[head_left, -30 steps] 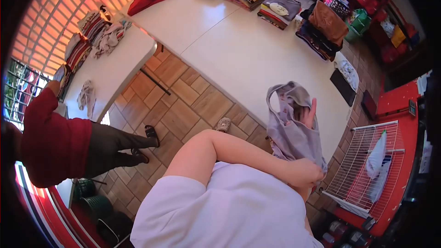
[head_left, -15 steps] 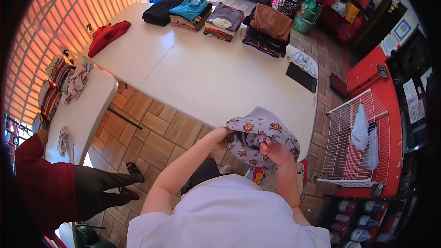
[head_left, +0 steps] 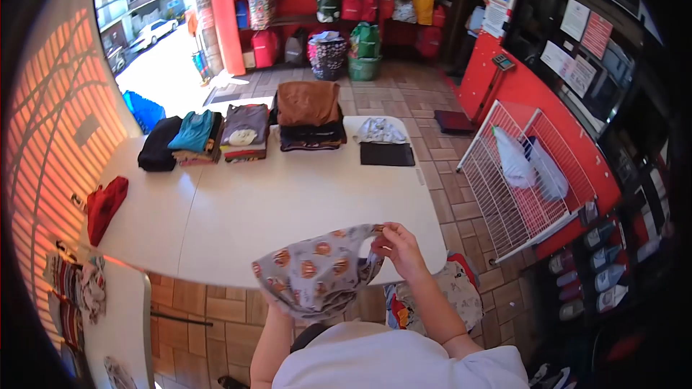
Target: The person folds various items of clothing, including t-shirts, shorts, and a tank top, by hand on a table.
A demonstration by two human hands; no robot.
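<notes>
Head view looks down at a person in a white top standing at the near edge of a big white surface [head_left: 288, 202]. Both hands hold up a grey garment [head_left: 313, 274] with small orange pictures on it. The garment hangs in the air just over the near edge of the surface, in front of the person's chest. The right hand [head_left: 396, 245] pinches the top right edge of the cloth, with the fingers [head_left: 382, 234] closed tight on it. The left hand sits under the low left part of the garment and the cloth hides it, so it seems to be gripping there, but I cannot tell how its fingers are set.

At the far side of the surface are folded piles: a black pile [head_left: 158, 145], a teal pile [head_left: 194, 133], a grey pile [head_left: 244, 130] and a brown pile [head_left: 308, 112]. A flat black thing [head_left: 387, 154] lies near the far right corner. A red cloth [head_left: 104, 205] lies at the left end. More printed clothes [head_left: 440, 295] sit low on the floor by the person's right side. A white wire rack [head_left: 519, 187] leans to the right.
</notes>
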